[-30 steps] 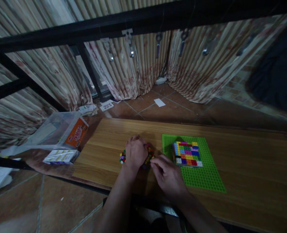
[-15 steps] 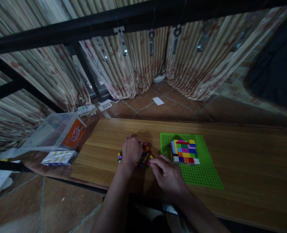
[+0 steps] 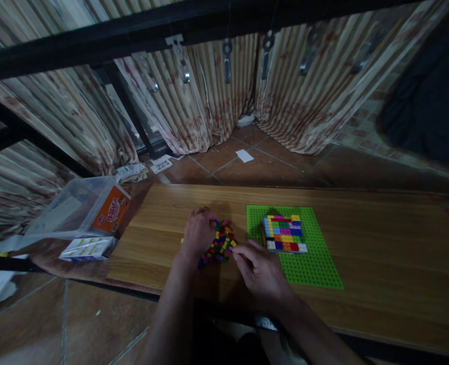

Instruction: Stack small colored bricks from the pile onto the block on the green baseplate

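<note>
A loose heap of small coloured toy bricks (image 3: 221, 242) lies on the wooden table, between my two hands. My left hand (image 3: 198, 232) rests over the heap's left side with its fingers bent down, and their tips are mostly hidden. At the heap's right edge, the thumb and index finger of my right hand (image 3: 264, 268) are pinched together, with a small pinkish brick showing at the tips. Right of that, a block built of multicoloured bricks (image 3: 284, 234) stands on a green studded baseplate (image 3: 317, 266).
The long wooden table (image 3: 391, 253) runs across the view. To its left are a clear plastic bin (image 3: 67, 208) with an orange label and a white box (image 3: 89, 249). Beyond the table are tiled floor, a white card (image 3: 244, 155), curtains (image 3: 205, 101) and a dark metal frame (image 3: 133, 38).
My left hand has shifted a little off the heap, so more loose bricks show. My right hand keeps its pinch at the heap's edge. The whole view has moved slightly.
</note>
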`<state>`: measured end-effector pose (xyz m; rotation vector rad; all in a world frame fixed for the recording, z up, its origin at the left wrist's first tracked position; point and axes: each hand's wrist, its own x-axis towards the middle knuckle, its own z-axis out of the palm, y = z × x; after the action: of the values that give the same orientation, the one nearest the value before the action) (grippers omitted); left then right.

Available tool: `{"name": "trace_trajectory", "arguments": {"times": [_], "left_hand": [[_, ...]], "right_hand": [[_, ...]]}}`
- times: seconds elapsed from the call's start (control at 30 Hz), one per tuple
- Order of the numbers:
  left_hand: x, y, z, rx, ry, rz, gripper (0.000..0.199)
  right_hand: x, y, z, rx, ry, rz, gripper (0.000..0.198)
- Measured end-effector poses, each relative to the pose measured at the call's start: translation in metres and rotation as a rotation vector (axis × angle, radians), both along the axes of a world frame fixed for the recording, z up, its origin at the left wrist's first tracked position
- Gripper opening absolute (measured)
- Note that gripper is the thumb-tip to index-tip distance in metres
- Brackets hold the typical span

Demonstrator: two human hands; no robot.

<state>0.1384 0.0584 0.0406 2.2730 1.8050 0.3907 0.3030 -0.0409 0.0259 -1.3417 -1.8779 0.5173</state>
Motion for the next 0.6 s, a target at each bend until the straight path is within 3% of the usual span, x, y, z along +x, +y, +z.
{"name": "trace_trajectory", "arguments": {"times": [0.27, 0.6], "left_hand": [[0.008, -0.003, 0.006, 0.002, 0.107, 0.006, 0.022], [0.019, -0.002, 0.005, 0.050, 0.247, 0.046, 0.030]], "right_hand": [[0.003, -0.001, -0.001, 0.017, 0.010, 0.004, 0.019], [0.003, -0.001, 0.004, -0.008, 0.023, -0.016, 0.019]]}}
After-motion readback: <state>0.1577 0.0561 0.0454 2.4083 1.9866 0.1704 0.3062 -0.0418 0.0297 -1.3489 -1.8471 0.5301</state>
